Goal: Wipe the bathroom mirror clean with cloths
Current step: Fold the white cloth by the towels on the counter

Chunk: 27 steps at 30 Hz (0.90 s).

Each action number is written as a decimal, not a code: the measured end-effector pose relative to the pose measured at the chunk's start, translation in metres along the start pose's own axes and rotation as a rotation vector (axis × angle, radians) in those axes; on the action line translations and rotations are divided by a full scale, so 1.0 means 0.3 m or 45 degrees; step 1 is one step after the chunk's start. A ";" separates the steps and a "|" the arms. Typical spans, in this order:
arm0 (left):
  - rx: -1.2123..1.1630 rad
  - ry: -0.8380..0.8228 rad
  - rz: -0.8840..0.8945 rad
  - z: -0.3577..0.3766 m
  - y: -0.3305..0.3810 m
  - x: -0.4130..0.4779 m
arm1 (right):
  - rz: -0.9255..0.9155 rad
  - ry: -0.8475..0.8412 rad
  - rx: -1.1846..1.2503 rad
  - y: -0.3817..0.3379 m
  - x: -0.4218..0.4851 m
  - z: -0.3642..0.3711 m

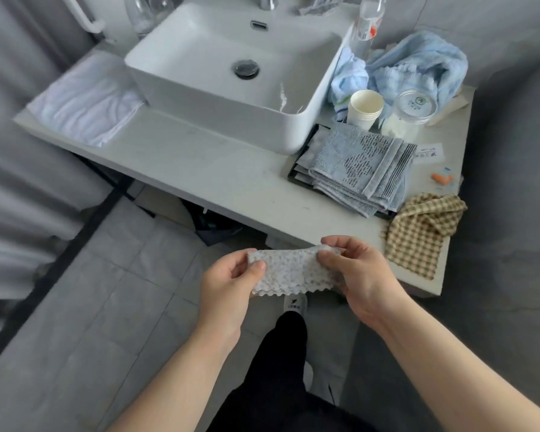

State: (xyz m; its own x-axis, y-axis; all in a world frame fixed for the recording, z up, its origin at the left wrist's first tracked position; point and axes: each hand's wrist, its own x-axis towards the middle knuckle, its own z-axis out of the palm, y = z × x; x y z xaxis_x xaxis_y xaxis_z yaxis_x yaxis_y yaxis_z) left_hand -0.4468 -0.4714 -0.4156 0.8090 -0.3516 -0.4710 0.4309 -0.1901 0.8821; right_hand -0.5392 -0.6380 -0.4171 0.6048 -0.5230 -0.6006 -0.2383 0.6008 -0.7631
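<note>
Head view: cloth (293,272) near folded towel (359,169), cups (365,109), sink (219,120).

A pale grey table (200,169) runs from the left edge to the lower right of the frame, carrying a white rectangular basin (262,129) at upper centre and a folded white towel (85,101) just left of it. To the right lie a crumpled light blue towel (418,63), a clear bottle (367,23), stacked paper cups (364,109), a clear plastic container (409,113) and a black tray (293,174) of folded blue-grey towels (359,166). A checked cloth (421,235) hangs over the front right edge.
</note>
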 end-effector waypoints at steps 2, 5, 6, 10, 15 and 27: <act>-0.021 0.069 -0.023 -0.081 -0.011 -0.027 | 0.023 -0.040 -0.051 0.038 -0.013 0.063; -0.050 0.161 -0.042 -0.193 -0.018 -0.055 | 0.050 -0.093 -0.123 0.074 -0.025 0.159; -0.063 0.187 -0.047 -0.226 -0.017 -0.060 | 0.055 -0.111 -0.144 0.082 -0.025 0.190; -0.103 0.285 -0.067 -0.360 -0.009 -0.043 | 0.059 -0.196 -0.236 0.102 -0.005 0.329; -0.221 0.443 -0.093 -0.559 0.003 0.034 | 0.065 -0.268 -0.347 0.142 0.045 0.549; -0.374 0.631 -0.086 -1.116 0.145 0.220 | 0.033 -0.492 -0.557 0.226 0.153 1.228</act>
State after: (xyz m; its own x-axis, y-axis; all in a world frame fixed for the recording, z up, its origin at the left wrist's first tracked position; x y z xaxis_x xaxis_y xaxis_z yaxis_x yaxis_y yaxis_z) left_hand -0.2408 -0.1959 -0.4077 0.8361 0.1373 -0.5311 0.5235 0.0897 0.8473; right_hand -0.2475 -0.3987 -0.4084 0.8081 -0.2035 -0.5528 -0.4991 0.2618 -0.8260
